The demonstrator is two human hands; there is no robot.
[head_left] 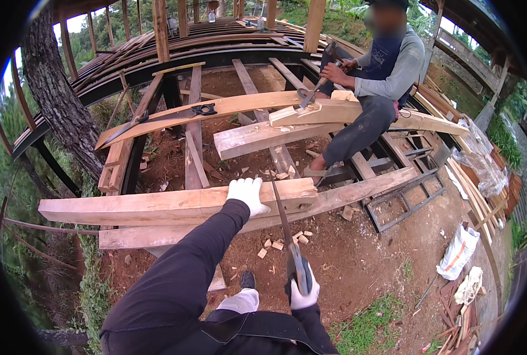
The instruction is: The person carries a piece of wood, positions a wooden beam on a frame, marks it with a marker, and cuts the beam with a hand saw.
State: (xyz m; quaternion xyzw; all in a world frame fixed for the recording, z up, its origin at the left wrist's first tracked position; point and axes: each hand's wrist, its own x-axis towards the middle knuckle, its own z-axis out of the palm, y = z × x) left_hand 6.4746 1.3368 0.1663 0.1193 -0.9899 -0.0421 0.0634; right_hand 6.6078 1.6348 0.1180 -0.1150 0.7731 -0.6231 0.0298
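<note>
My left hand [248, 196], in a white glove, presses on a squared wooden beam [139, 202], its fingers curled over the far edge near the right end. In my right hand [305, 291], also white-gloved, is the handle of a handsaw [287, 232]. The saw's blade points away from me and its far part crosses the beam to the right of my left hand. Whether the teeth are in the wood I cannot tell. Under the beam lies a second long timber [358, 190], reaching farther right.
Across the work, a co-worker [390, 65] sits on a notched timber [340, 112], holding a tool. Another handsaw [174, 113] lies on a curved plank [234, 104]. Offcuts [269, 244] litter the soil. A black metal frame [408, 201], a white sack [457, 251] and a tree trunk [59, 89] stand around.
</note>
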